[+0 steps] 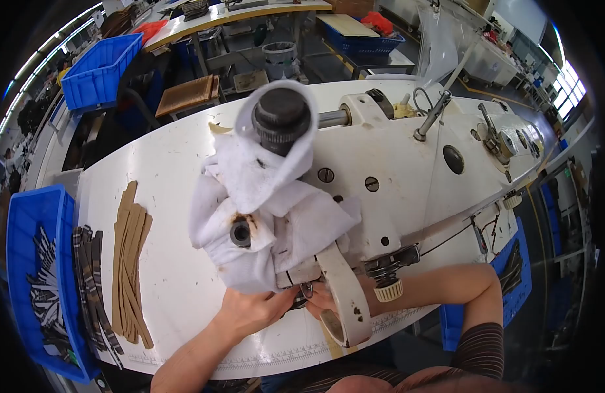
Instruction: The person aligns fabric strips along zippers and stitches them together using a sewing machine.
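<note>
Beyond the far edge of a scuffed white tabletop (178,281), a cluttered workshop floor (312,51) is showing. Tan fabric strips (131,268) and dark plaid strips (91,281) are lying along the left edge, beside a blue plastic bin (68,268). White cloth (250,196) is covering the head of an off-white metal sewing machine (407,177). By the near edge, the left hand (253,311), fingers curled, and the partly hidden right hand (325,298) are meeting at a small dark striped piece (300,301); I cannot tell which is gripping it.
</note>
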Tool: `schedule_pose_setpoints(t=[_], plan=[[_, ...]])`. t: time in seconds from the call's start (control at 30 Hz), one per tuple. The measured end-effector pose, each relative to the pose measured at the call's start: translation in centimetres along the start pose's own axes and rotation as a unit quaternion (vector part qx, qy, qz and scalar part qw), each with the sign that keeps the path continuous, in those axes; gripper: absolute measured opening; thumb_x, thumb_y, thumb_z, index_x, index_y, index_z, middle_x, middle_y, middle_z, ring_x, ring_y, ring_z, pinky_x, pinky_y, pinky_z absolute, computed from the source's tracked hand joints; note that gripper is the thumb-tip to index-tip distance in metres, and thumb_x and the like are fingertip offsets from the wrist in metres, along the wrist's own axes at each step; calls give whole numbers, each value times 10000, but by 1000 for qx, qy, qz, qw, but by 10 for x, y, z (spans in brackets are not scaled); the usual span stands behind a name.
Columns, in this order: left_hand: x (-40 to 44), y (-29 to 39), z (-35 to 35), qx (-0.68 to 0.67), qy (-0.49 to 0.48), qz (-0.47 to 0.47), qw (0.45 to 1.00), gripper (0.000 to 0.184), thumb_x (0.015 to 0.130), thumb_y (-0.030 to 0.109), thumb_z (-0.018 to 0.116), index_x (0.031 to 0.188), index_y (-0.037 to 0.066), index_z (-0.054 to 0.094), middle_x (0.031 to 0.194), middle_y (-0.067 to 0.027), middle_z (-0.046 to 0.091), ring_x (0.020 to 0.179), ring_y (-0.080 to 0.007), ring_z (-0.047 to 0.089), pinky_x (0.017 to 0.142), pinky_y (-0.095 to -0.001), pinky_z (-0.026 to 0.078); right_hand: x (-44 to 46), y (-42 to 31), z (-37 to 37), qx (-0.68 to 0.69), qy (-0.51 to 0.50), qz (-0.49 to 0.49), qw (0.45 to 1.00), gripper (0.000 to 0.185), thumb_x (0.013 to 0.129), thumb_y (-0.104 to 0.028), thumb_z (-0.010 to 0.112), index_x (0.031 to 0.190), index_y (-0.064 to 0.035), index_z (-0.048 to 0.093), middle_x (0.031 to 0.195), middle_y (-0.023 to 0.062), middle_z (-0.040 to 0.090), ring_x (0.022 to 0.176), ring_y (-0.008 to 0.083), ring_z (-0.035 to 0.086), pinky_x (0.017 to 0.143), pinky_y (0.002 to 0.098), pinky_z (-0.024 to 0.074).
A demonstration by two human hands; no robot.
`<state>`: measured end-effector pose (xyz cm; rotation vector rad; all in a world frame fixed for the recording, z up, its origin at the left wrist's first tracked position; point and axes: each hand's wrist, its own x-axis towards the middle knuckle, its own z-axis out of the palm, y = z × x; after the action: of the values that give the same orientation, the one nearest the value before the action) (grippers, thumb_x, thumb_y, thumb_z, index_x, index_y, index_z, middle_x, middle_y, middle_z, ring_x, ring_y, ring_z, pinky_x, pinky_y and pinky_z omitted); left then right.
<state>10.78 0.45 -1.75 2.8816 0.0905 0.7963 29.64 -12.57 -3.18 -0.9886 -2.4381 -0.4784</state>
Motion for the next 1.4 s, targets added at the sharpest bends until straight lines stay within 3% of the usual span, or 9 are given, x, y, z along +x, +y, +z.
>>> schedule_pose_setpoints(t=[0.5, 0.6, 0.67, 0.83, 0.9, 0.97, 1.03, 1.13, 1.4], plan=[[15, -10, -1, -50, 1, -37, 998, 214, 708, 177, 714, 888, 65, 697, 606, -30, 602, 557, -209, 596, 544, -312, 480, 17, 28, 7, -84, 43, 48, 994, 85, 690, -103, 612, 748, -48, 585, 735, 45, 562, 669, 199, 594, 567, 336, 505], [15, -17, 8, -26, -7, -11, 1000, 209, 725, 138, 718, 914, 56, 682, 740, -44, 648, 626, -213, 618, 613, -316, 503, 3, 10, -9, -2, 39, 191, 981, 111, 721, -112, 667, 758, -19, 621, 768, 61, 617, 728, 228, 616, 661, 350, 516], [13, -13, 10, -8, 46, 39, 998, 162, 745, 64, 694, 905, 53, 675, 867, -41, 664, 746, -205, 640, 667, -320, 526, -3, 3, -7, 96, 90, 403, 906, 183, 743, -155, 731, 818, -1, 669, 820, 79, 663, 819, 247, 636, 752, 339, 512], [12, -11, 10, -31, 47, 36, 998, 200, 711, 43, 705, 909, 46, 677, 872, -35, 661, 848, -202, 651, 709, -314, 540, -8, 10, -9, 239, 89, 500, 828, 185, 801, -173, 712, 899, -18, 685, 861, 103, 677, 811, 252, 632, 783, 319, 508], [13, -12, 10, -27, 56, 46, 997, 204, 709, 48, 703, 912, 45, 680, 887, -40, 664, 867, -205, 652, 716, -315, 542, -12, 23, -20, 581, 158, 544, 584, 137, 841, -159, 677, 928, -55, 695, 889, 99, 672, 882, 264, 624, 802, 342, 506], [12, -11, 9, -21, 53, 49, 997, 205, 711, 48, 701, 915, 44, 682, 894, -42, 667, 875, -208, 654, 721, -317, 543, -11, 20, -10, 577, 132, 526, 611, 106, 871, -147, 650, 925, -70, 699, 912, 96, 666, 934, 270, 623, 805, 366, 510], [12, -13, 8, -15, 46, 52, 997, 207, 712, 49, 698, 918, 43, 683, 901, -44, 669, 883, -211, 656, 727, -318, 545, -5, 12, 0, 168, 66, 340, 923, 117, 845, -130, 655, 933, -60, 691, 949, 69, 664, 948, 238, 624, 813, 355, 507], [10, -13, 10, -30, 50, 52, 997, 207, 720, 53, 689, 927, 41, 685, 913, -46, 673, 888, -212, 659, 737, -322, 546, -9, 13, 8, 13, 48, 203, 978, 164, 799, -121, 647, 949, -62, 677, 954, 35, 654, 966, 203, 606, 833, 347, 495], [8, -19, 9, -36, 40, 31, 998, 228, 711, 36, 691, 937, 69, 704, 901, -20, 678, 781, -187, 651, 666, -301, 540, -1, 15, -10, -53, -21, 163, 985, 213, 777, -117, 610, 977, -79, 674, 950, 25, 626, 979, 181, 583, 888, 350, 465]])
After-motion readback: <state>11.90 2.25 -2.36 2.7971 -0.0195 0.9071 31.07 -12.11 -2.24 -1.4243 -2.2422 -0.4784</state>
